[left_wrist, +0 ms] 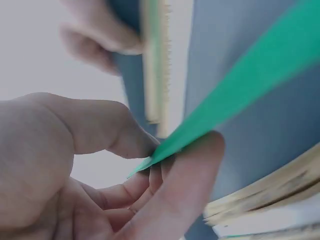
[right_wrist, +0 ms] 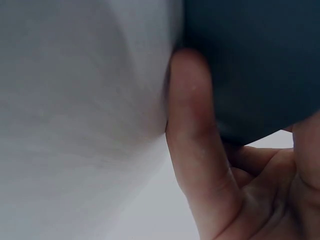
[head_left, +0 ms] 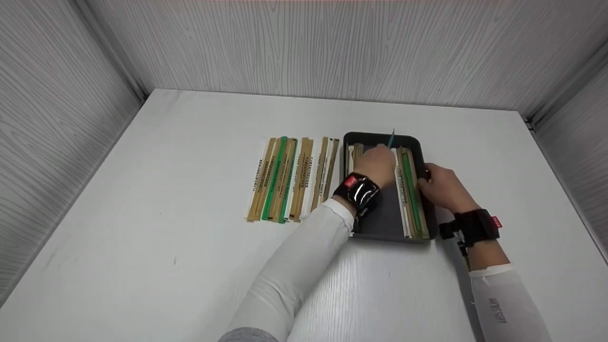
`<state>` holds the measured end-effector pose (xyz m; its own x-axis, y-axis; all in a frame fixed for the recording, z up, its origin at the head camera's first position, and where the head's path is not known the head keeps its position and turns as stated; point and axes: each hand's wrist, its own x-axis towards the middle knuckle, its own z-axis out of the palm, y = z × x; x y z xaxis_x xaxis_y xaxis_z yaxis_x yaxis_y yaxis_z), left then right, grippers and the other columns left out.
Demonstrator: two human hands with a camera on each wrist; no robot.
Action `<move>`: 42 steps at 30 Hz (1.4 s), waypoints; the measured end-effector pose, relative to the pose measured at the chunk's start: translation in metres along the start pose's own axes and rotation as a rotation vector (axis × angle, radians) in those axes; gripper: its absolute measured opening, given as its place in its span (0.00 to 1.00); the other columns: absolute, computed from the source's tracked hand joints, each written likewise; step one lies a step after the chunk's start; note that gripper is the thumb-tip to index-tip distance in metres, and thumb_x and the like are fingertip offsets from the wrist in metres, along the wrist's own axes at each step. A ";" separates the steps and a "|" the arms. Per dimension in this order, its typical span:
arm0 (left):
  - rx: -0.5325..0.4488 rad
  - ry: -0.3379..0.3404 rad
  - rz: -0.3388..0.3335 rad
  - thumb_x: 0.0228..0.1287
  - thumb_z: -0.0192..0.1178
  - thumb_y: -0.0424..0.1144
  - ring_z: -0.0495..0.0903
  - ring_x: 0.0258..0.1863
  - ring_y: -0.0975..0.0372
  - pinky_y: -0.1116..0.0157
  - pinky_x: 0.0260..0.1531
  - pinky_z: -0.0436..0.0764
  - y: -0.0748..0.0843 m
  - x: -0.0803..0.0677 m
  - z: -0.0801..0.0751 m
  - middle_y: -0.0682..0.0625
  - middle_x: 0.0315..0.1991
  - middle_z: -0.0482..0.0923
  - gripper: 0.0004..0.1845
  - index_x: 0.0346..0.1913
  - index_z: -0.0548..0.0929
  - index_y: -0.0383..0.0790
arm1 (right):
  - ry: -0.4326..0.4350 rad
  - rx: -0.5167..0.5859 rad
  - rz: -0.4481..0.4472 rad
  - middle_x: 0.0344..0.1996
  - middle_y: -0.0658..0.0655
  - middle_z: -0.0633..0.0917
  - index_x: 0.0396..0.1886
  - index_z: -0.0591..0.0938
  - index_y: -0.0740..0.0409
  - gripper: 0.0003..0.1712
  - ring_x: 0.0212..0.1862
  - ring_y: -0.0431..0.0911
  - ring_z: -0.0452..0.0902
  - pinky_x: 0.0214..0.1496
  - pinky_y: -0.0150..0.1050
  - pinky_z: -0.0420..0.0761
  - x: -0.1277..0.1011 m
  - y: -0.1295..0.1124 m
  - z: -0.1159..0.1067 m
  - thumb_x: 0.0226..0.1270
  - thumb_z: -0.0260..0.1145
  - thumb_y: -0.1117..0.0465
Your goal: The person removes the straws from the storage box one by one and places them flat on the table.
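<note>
My left hand is over the black tray, pinching a long, narrow green strip between thumb and fingertips. In the left wrist view the strip slants across the tray's dark floor; in the head view only its tip pokes out past the hand. At the tray's right side, my right hand grips the wall, with one finger laid along the dark surface in the right wrist view. Inside the tray, brown, white and green printed strips line the right wall, and a few more lie along the left.
Left of the tray, a row of similar brown, white and green strips lies side by side on the white table. My left forearm reaches across near the row's lower right end. Grey wood-grain panels stand around the table's back and sides.
</note>
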<state>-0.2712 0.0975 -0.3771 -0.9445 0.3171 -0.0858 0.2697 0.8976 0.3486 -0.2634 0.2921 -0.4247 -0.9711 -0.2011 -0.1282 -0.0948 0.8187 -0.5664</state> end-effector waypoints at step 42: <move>-0.206 0.097 -0.404 0.62 0.52 0.27 0.70 0.24 0.55 0.61 0.20 0.70 -0.254 -0.091 -0.047 0.47 0.24 0.68 0.08 0.27 0.70 0.39 | -0.008 -0.003 -0.002 0.43 0.70 0.82 0.70 0.68 0.77 0.28 0.38 0.54 0.79 0.35 0.42 0.79 -0.002 0.001 -0.001 0.79 0.50 0.62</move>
<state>-0.2626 -0.1734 -0.4138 -0.9821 -0.0849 -0.1684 -0.1575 0.8604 0.4846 -0.2619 0.2934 -0.4243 -0.9692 -0.2071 -0.1334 -0.0976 0.8200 -0.5640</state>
